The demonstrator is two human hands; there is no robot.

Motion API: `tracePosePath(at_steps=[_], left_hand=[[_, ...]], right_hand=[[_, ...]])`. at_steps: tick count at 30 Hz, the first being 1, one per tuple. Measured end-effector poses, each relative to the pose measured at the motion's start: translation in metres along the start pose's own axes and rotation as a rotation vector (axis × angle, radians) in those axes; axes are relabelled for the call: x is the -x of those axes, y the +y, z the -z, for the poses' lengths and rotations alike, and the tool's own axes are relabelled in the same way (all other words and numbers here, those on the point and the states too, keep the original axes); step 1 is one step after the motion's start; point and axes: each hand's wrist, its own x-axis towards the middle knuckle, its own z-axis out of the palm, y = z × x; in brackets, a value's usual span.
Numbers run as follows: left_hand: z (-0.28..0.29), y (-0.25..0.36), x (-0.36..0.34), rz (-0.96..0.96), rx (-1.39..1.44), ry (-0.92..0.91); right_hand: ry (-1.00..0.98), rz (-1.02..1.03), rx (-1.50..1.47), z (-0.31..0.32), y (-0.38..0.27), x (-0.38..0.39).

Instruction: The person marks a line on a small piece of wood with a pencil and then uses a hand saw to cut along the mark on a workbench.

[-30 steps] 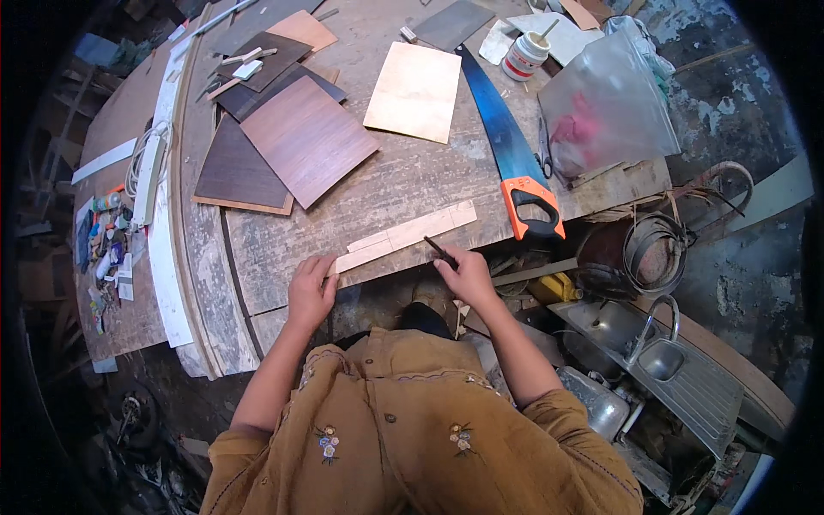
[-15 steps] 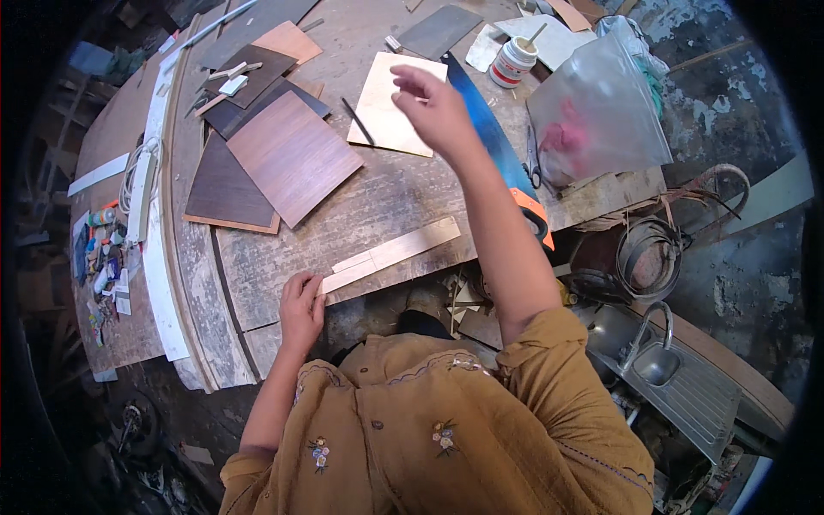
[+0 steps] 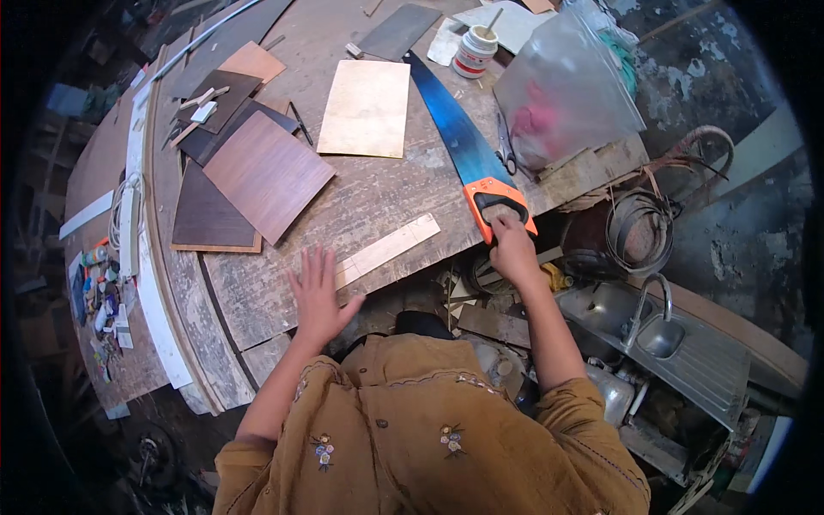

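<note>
My left hand (image 3: 319,296) lies with fingers spread on the bench (image 3: 249,300), at the left end of a pale wood strip (image 3: 395,243) with thin marks across it. My right hand (image 3: 515,249) has its fingers wrapped round the orange-and-black handle of a handsaw (image 3: 451,129), whose blue blade rests on the bench, pointing away from me. Just left of the saw lies a pale board (image 3: 363,107). A dark pencil-like stick (image 3: 300,124) lies beside a pile of brown boards (image 3: 266,176) at the back left.
A glue tub (image 3: 472,56), scissors (image 3: 505,142) and a plastic bag (image 3: 562,112) sit at the right. Small bottles and clutter (image 3: 99,300) fill the far left. Below the bench's right edge are a coiled band (image 3: 639,223) and a steel sink (image 3: 687,369).
The dark stick has left my right hand and now lies by the brown boards. My right hand has come down onto the saw handle. My left hand's fingers have spread out.
</note>
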Motion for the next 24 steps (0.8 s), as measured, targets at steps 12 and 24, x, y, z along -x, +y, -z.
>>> tracePosePath(at_steps=[12, 24], left_hand=[[-0.038, 0.039, -0.033, -0.133, -0.26, -0.146], [-0.037, 0.039, -0.023, -0.225, -0.202, -0.135]], right_hand=[[0.054, 0.12, 0.408, -0.032, 0.021, -0.006], [0.462, -0.033, -0.682, -0.003, -0.007, 0.053]])
